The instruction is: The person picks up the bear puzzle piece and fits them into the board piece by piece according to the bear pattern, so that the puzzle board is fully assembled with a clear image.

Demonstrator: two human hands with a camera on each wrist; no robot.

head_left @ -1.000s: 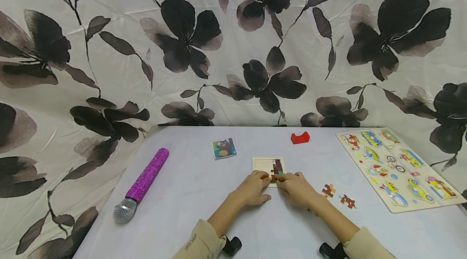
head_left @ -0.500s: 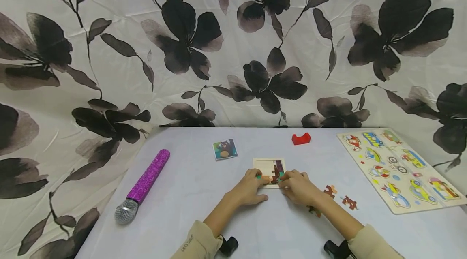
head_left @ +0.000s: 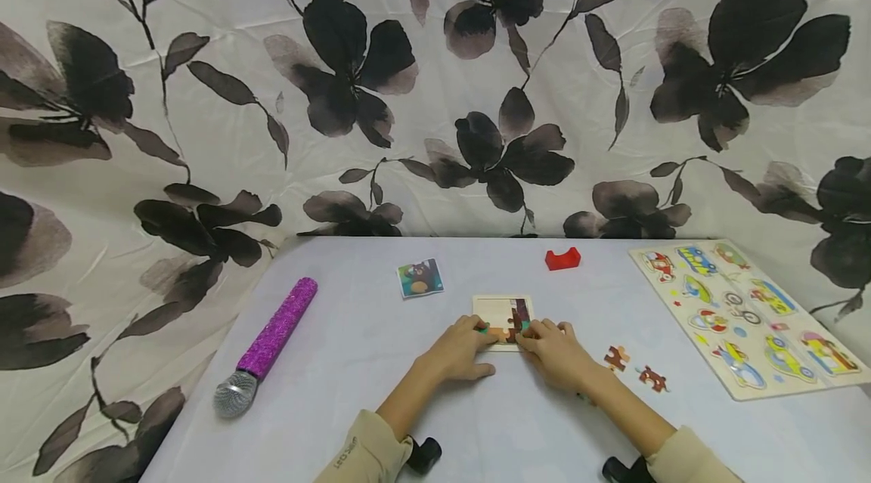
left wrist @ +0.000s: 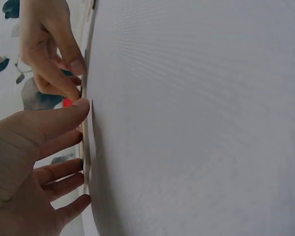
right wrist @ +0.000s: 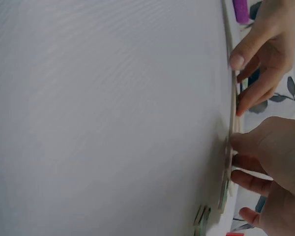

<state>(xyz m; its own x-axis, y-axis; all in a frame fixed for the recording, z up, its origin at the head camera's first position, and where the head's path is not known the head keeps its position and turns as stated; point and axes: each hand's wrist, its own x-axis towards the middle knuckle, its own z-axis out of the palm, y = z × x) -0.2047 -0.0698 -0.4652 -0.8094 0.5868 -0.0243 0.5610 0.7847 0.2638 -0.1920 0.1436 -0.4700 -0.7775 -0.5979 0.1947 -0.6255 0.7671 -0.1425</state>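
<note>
The shallow wooden puzzle tray (head_left: pixel 491 304) lies in front of me in the head view. Dark brown jigsaw pieces (head_left: pixel 520 308) fill its right side. My left hand (head_left: pixel 452 353) is over its near left part, fingertips on an orange-and-green jigsaw piece (head_left: pixel 501 332) that they partly cover. My right hand (head_left: pixel 556 351) holds the tray's near right corner, fingertips at the brown pieces. In the left wrist view, the left thumb (left wrist: pixel 71 115) reaches the tray's near edge. The right wrist view shows my right hand (right wrist: pixel 280 157) low at that edge, fingers bent.
Loose jigsaw pieces (head_left: pixel 652 379) lie to the right, some partly hidden by the right forearm. A bear picture card (head_left: pixel 420 279) and a red block (head_left: pixel 562 259) are farther back. A glittery purple microphone (head_left: pixel 275 332) lies left, a vehicle puzzle board (head_left: pixel 748 317) right.
My left fingers have shifted slightly left, and the orange-and-green piece shows beneath them. My right hand drew back a little from the pieces, then returned to the tray's near right corner.
</note>
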